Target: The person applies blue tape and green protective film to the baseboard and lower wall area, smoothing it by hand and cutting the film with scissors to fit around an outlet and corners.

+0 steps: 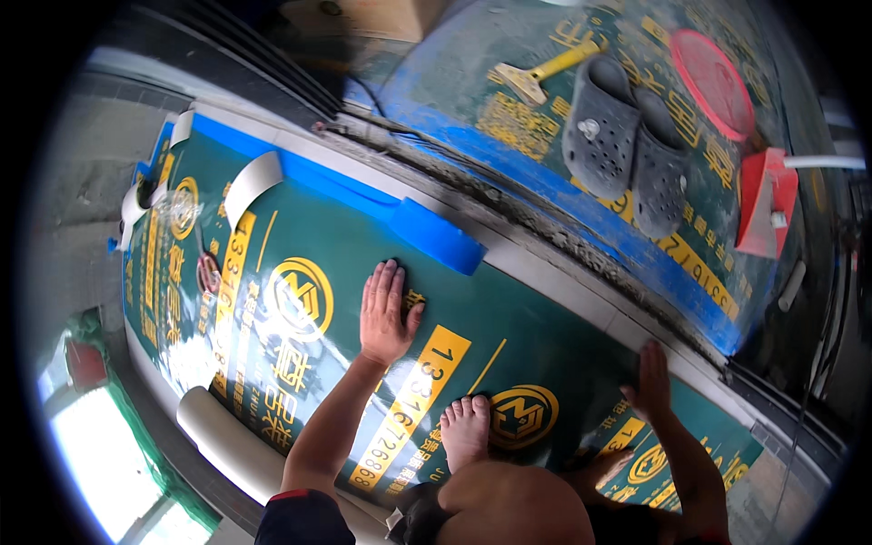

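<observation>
My left hand [389,313] lies flat, fingers stretched, on a green printed sheet [572,363] at the middle. Its fingertips are just below a blue tape strip [431,236] along the sheet's upper edge. My right hand [650,381] presses with extended fingers at the sheet's edge beside a pale tiled ledge [618,327]. My bare foot [465,427] stands on the sheet between my hands; another is partly visible at the right. Curled white strips [254,182] and red-handled scissors [207,272] lie on the left part. A large white roll [218,436] runs along the lower left edge.
Beyond a dark metal track, another covered floor holds a yellow-handled scraper [545,73], grey clogs [599,123], a red round plastic item [711,86] and a red dustpan [763,200]. Grey floor [82,209] lies left; a bright opening with green netting is at lower left.
</observation>
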A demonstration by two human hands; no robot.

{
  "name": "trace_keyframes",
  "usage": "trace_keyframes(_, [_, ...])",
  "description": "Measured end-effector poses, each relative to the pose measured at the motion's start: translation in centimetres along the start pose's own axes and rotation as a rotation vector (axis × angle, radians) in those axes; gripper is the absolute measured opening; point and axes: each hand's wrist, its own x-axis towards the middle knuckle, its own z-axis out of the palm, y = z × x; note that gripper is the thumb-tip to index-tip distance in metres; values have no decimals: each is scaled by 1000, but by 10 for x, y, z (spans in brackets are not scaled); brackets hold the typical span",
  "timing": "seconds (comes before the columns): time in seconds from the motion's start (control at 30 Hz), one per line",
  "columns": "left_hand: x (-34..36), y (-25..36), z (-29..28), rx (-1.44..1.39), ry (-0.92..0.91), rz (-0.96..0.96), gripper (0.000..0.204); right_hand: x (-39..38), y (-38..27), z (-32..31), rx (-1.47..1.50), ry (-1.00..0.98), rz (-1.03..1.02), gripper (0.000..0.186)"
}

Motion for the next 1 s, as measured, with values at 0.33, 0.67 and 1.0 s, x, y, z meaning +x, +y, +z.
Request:
trace_keyframes(0.33, [67, -38, -12, 73, 144, -204, 92, 73, -112, -85, 222, 244, -266, 94])
trace_keyframes(0.67, [100, -32, -4, 173, -171, -5, 131, 259, -321, -162, 465, 321, -571, 82])
trace_keyframes(1.0, [95, -42, -6, 268, -224, 3, 132, 89, -115, -173, 179, -114, -292, 72])
